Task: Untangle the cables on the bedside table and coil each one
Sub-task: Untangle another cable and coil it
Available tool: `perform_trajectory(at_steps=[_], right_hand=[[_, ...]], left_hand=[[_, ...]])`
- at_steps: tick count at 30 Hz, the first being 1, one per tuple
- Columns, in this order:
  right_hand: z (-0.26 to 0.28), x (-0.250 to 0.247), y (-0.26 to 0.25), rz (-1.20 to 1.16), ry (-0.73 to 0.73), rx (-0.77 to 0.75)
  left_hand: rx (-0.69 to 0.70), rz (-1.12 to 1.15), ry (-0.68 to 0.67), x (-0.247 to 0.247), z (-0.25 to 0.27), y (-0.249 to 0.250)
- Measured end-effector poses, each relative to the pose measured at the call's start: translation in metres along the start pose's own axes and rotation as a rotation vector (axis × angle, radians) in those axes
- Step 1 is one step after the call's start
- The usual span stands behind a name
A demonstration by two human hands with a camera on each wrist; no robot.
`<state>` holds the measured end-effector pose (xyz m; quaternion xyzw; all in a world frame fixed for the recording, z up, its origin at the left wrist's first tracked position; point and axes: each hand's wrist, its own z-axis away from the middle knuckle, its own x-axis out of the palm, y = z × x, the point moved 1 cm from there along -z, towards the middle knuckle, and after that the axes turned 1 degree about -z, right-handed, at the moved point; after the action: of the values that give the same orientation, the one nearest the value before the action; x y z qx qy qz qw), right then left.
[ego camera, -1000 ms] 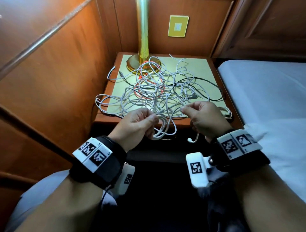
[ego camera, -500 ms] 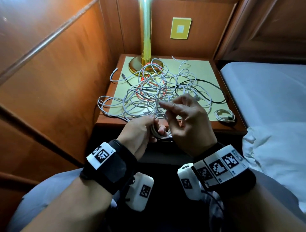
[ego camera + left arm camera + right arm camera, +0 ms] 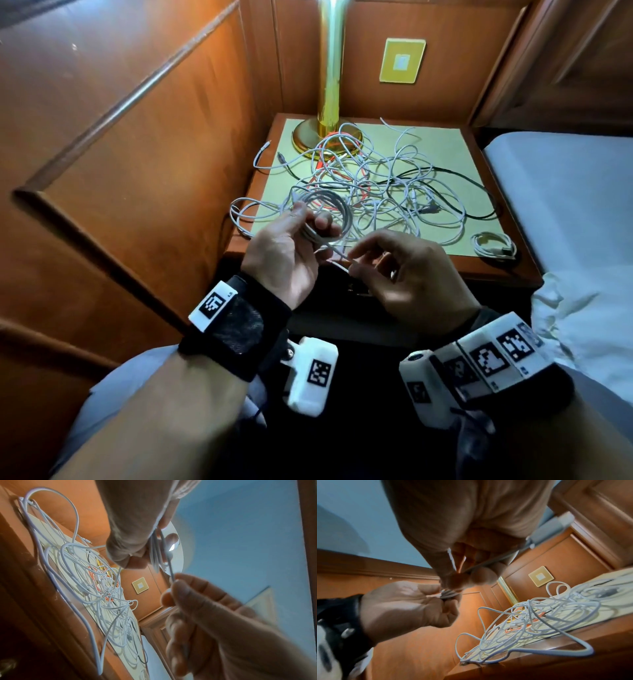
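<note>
A brass lamp (image 3: 330, 102) stands below a yellow wall plate (image 3: 402, 65), beside a white-sheeted bed (image 3: 565, 205).

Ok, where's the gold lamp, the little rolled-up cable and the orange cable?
gold lamp (image 3: 331, 68), head view, on its pole.
little rolled-up cable (image 3: 493, 244), head view, on its loops.
orange cable (image 3: 363, 171), head view, on a bend.

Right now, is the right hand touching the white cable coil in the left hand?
Apart: head view shows right hand pinching only the loose tail below the white cable coil.
</note>
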<state>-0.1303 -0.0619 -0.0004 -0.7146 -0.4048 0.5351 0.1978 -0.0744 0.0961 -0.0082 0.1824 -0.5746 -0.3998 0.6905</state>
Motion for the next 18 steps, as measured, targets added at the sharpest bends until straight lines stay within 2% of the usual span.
perform_trajectory(at_steps=[4,8,12,15,18], right_hand=[[-0.004,-0.018,0.016,-0.069,-0.085,0.297],[-0.004,-0.045,0.032,-0.113,-0.013,0.476],[-0.007,-0.047,0.037,-0.569,0.152,0.576],[-0.011,-0.033,0.03,-0.876,0.189,0.602],[-0.012,-0.017,0.023,-0.9,0.159,0.595]], left_hand=[[0.035,-0.055,-0.097,-0.001,0.003,0.008],[0.073,-0.033,-0.133,0.0,0.006,0.011],[0.086,-0.116,-0.223,0.004,0.008,0.001],[0.066,-0.159,-0.277,0.005,0.009,-0.012],[0.062,-0.188,-0.293,0.006,0.01,-0.022]])
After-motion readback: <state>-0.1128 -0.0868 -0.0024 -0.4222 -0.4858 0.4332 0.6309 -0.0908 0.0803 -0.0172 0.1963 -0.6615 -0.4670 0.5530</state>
